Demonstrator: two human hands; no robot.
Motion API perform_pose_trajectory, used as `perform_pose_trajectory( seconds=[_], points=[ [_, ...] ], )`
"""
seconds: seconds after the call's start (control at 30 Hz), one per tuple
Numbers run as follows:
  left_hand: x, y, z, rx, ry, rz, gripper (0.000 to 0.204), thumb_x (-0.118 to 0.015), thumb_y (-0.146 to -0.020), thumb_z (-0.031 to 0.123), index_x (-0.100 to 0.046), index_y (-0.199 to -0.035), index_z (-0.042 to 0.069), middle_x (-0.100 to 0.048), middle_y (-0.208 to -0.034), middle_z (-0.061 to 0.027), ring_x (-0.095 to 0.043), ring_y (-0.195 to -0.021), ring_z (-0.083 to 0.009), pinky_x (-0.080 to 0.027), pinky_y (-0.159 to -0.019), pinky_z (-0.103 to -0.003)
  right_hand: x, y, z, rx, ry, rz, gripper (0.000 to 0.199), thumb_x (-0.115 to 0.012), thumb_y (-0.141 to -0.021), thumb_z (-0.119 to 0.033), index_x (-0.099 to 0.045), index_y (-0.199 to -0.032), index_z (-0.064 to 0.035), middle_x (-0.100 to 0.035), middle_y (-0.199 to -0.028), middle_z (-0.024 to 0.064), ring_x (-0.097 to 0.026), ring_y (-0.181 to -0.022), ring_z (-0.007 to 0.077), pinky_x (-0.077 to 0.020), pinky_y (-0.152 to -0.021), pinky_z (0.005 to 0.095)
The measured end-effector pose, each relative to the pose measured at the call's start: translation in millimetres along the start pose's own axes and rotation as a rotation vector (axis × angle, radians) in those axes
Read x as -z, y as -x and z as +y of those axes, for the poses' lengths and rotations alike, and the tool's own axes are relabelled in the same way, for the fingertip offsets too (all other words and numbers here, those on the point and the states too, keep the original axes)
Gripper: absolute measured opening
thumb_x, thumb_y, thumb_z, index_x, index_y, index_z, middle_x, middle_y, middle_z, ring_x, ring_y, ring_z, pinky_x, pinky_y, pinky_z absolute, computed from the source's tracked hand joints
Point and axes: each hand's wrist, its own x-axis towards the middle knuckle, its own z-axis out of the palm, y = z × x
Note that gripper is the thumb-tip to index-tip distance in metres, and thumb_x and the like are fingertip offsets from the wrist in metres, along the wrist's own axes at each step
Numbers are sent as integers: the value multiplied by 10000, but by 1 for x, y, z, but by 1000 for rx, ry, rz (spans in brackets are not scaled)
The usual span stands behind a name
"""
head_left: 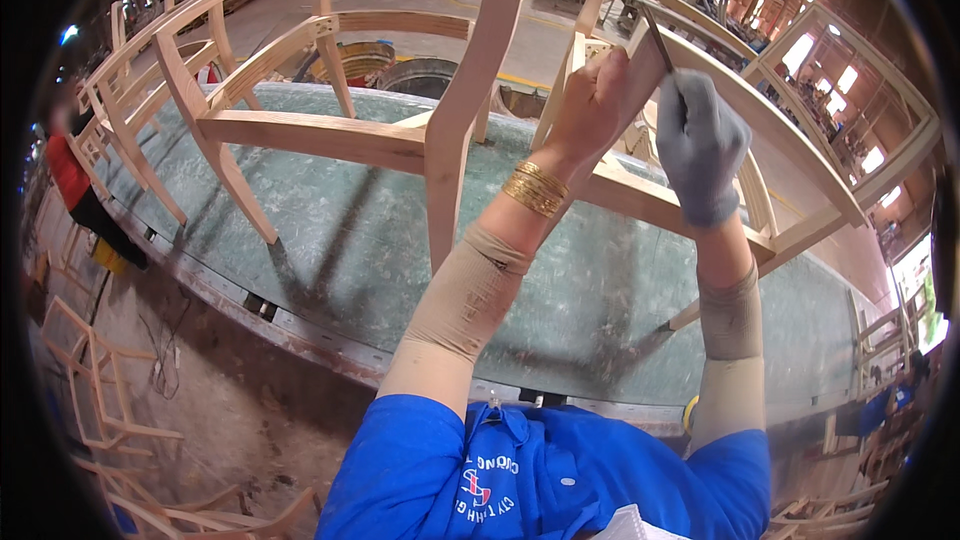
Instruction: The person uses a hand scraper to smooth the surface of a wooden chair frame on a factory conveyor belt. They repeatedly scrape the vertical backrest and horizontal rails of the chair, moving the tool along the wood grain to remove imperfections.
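Observation:
My left hand (590, 95), bare with gold bangles at the wrist, is closed around the upright post of a pale wooden chair frame (640, 198). A grey knit glove covers my right hand (702, 145), which is closed in a fist just right of that post. From the top of this fist a thin dark blade-like tool (657, 40) sticks up and slants to the left, close along the post's edge. Its exact kind I cannot make out, as the glove hides its lower end. The chair frame stands tilted on a green-topped table (400, 230).
Another wooden chair frame (320, 135) stands on the table to the left, with several more behind it. Metal drums (415, 78) stand beyond the far edge. A person in a red top (68, 172) is at the far left. Chair frames (105, 370) lie on the floor, lower left.

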Motion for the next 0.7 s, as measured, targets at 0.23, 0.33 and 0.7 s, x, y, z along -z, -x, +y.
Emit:
perform_pose_trajectory(
  seconds=[0.23,0.33,0.7],
  points=[
    [0,2,3,24,-28,-4,412,-373,-1020,306,-477,-764,1,-406,-630,12,-373,-671,-72,-367,-579,-287,-1,10,7,26,21,22,116,-673,-746,-50,-596,-796,-120,-619,-699,40,-607,-559,239,-469,-510,323],
    [1,1,3,4,-35,-14,399,-376,-1019,302,-475,-775,3,-413,-652,7,-371,-691,-72,-369,-596,-286,0,10,5,33,41,28,121,-676,-748,-37,-595,-798,-112,-617,-697,49,-607,-560,242,-467,-505,329],
    [8,-10,10,-176,-65,-82,357,-435,-1008,322,-518,-870,3,-549,-726,-15,-503,-661,-96,-453,-633,-280,80,123,8,-242,-46,-110,147,-636,-786,62,-539,-789,-48,-519,-567,104,-532,-451,235,-408,-440,322]
  ],
)
